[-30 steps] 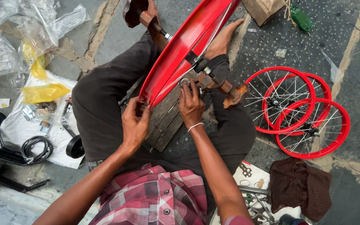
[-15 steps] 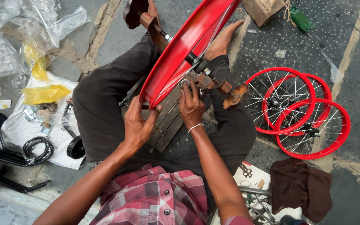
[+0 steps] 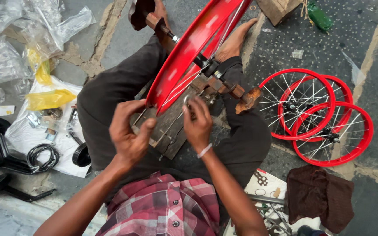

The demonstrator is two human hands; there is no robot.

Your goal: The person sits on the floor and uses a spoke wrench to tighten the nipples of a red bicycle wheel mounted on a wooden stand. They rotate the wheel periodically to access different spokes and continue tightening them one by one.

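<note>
Cracked concrete floor point(image 3: 364, 39) w/ finished red wheels point(image 3: 316, 116) at your right: you're mid spoke-work, red rim point(image 3: 184, 57) upright betw. your knees, left hand point(image 3: 130, 133) half-curled, empty, by rim edge, right hand point(image 3: 197, 122) pinching a spoke near hub; next move probably needs steady rim.

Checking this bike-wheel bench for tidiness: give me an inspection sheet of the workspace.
Surface: cracked concrete floor; the person sits on it.
Job's things: red rim on a wooden stand, spokes fitted.
Clutter: three finished red wheels, plastic bags, brown cloth, small parts on a white sheet.
Grips: left hand at the rim's lower edge; right hand on the spokes.
Cables: black coil.
Surroundings: nothing seen.
</note>
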